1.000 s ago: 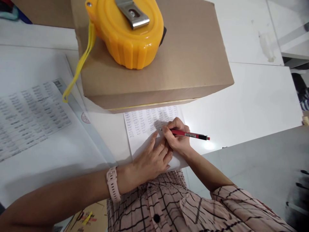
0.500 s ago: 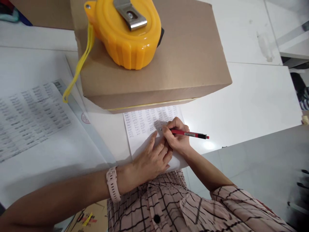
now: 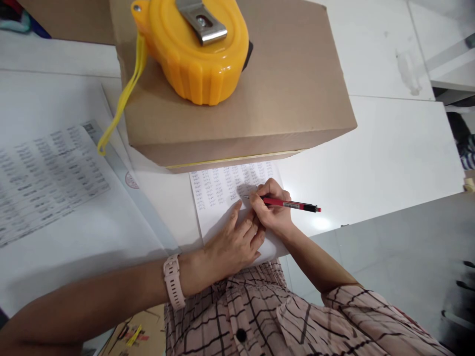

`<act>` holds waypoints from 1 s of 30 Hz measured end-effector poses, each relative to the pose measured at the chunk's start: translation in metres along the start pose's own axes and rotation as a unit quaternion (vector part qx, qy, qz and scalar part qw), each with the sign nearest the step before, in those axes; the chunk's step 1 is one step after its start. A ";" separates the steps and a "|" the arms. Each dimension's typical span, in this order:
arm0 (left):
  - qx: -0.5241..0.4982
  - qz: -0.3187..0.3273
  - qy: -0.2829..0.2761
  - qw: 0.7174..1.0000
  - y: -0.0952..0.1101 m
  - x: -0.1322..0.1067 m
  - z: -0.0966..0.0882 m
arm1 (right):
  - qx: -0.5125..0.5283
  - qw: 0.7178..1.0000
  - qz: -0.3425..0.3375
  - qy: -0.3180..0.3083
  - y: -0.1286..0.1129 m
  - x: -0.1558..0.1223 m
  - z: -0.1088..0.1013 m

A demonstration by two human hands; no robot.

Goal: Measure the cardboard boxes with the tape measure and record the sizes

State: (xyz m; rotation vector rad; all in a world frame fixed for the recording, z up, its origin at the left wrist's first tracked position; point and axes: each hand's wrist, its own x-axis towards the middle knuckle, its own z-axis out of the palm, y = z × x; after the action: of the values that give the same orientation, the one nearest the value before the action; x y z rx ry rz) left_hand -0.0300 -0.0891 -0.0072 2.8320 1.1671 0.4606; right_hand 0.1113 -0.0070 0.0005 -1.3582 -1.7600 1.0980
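Observation:
Between the fingers of my right hand [image 3: 273,207] is a red and black pen [image 3: 293,204], its tip at the written lines on a white sheet of paper [image 3: 210,217]. Columns of small handwriting cover the upper part of that sheet, and its far edge is hidden by a cardboard box. My left hand [image 3: 235,242] lies flat on the sheet's lower part, fingers stretched out, with its fingertips close against the right hand. A pale pink watch band [image 3: 173,282] circles the left wrist.
Just beyond the sheet stands the cardboard box [image 3: 289,84], with a yellow tape measure [image 3: 200,54] on top and its yellow strap [image 3: 122,109] hanging over the left edge. A printed list [image 3: 52,178] lies on the left of the white table [image 3: 393,143].
Both hands and the pen stay practically where they were on the sheet. Only a very slight shift of the whole view shows.

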 end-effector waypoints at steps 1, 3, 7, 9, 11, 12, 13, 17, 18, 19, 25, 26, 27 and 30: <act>0.001 0.000 -0.002 1.000 0.000 0.000 0.000 | -0.002 1.000 0.002 0.003 0.000 0.000 0.000; 0.001 0.003 -0.006 1.000 0.000 0.000 0.000 | -0.006 1.000 0.007 0.004 0.000 0.000 0.000; 0.002 0.003 -0.006 1.000 0.000 0.000 0.000 | -0.011 1.000 0.008 0.015 0.002 0.000 0.000; 0.004 0.003 -0.004 1.000 -0.001 -0.001 0.000 | -0.016 1.000 0.008 0.022 0.003 0.000 0.001; 0.004 0.004 -0.004 1.000 -0.001 -0.001 0.000 | -0.019 1.000 0.008 0.022 0.004 0.000 0.001; 0.005 0.004 -0.004 1.000 -0.001 -0.001 0.000 | -0.019 1.000 0.007 0.020 0.003 0.000 0.001; 0.005 0.004 -0.003 1.000 -0.001 -0.001 0.000 | -0.018 1.000 0.005 0.018 0.003 0.000 0.001; 0.004 0.004 -0.008 1.000 0.000 -0.002 0.001 | -0.013 1.000 0.004 0.015 0.004 0.000 0.001; 0.003 0.005 -0.011 1.000 0.000 -0.002 0.001 | -0.014 1.000 0.005 0.015 0.004 0.000 0.001; 0.002 0.006 -0.014 1.000 0.000 -0.002 0.001 | -0.014 1.000 0.006 0.017 0.004 0.000 0.001; 0.006 0.008 -0.018 1.000 -0.001 -0.002 0.000 | -0.012 0.999 0.017 0.033 0.005 0.001 0.001; 0.006 0.008 -0.016 1.000 -0.001 -0.002 0.000 | -0.014 0.999 0.017 0.033 0.004 0.000 0.001; 0.007 0.007 -0.013 1.000 -0.001 -0.001 0.000 | -0.015 0.999 0.015 0.032 0.004 0.000 0.001; 0.007 0.008 -0.013 1.000 -0.001 -0.001 -0.001 | -0.015 0.999 0.011 0.026 0.005 0.000 0.001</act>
State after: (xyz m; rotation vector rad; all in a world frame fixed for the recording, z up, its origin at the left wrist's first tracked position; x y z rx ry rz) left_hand -0.0318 -0.0892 -0.0069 2.8517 1.1494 0.4174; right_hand 0.1128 -0.0065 -0.0043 -1.4145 -1.7341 1.0414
